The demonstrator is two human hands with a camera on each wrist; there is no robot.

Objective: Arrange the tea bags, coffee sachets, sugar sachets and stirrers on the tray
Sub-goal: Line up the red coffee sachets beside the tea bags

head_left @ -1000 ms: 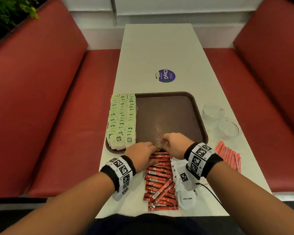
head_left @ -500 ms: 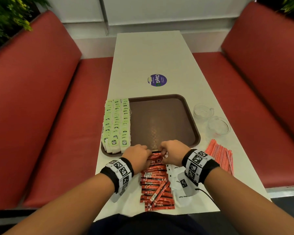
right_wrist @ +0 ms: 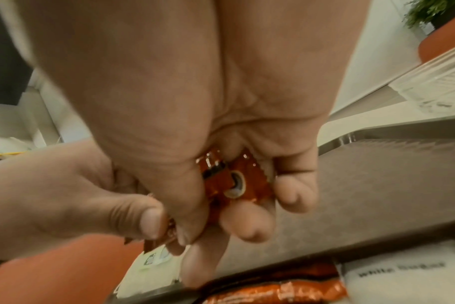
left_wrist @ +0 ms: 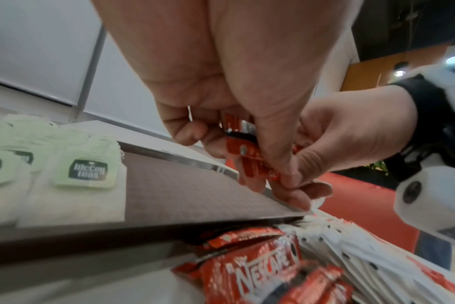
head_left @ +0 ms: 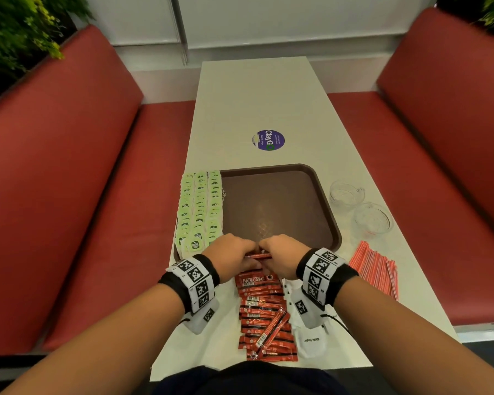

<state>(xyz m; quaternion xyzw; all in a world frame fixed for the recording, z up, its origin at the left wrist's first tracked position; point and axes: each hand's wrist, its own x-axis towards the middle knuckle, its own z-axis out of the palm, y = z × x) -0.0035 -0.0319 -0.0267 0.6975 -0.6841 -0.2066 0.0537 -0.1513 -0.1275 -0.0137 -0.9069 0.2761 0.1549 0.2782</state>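
Both forearms reach forward side by side over the near end of the white desk [head_left: 257, 104], palms down, and the two hands meet knuckle to knuckle just above the near rim of the brown tray [head_left: 322, 195]. The left hand [head_left: 234, 259] has its fingers curled under and its thumb pressed on top, pinching one end of a small bundle of red Nescafe coffee sachets [head_left: 257, 256]; the right hand [head_left: 284, 256] mirrors it, fingers bent and thumb clamped on the other end, so the bundle lies crosswise between them. From the left wrist view the held sachets [left_wrist: 243, 152] sit slightly above the tray's floor and edge, not resting on it, with the fingertips of the left hand pointing down toward the rim. The right wrist view shows the sachet ends [right_wrist: 231, 181] tucked into the curled right fingers [right_wrist: 247, 224], the left thumb touching them from the side. Three rows of green-tagged tea bags [head_left: 200, 206] fill the left strip of the tray. The remaining coffee sachets [head_left: 264, 315] lie in an overlapping column on the desk between the wrists, one lying diagonally across the stack. White sugar sachets [head_left: 311, 340] lie just right of that column, partly under the right wrist. Red-striped stirrers [head_left: 375, 269] fan out on the desk to the right, with two clear glass cups [head_left: 347, 192] beyond them beside the tray.
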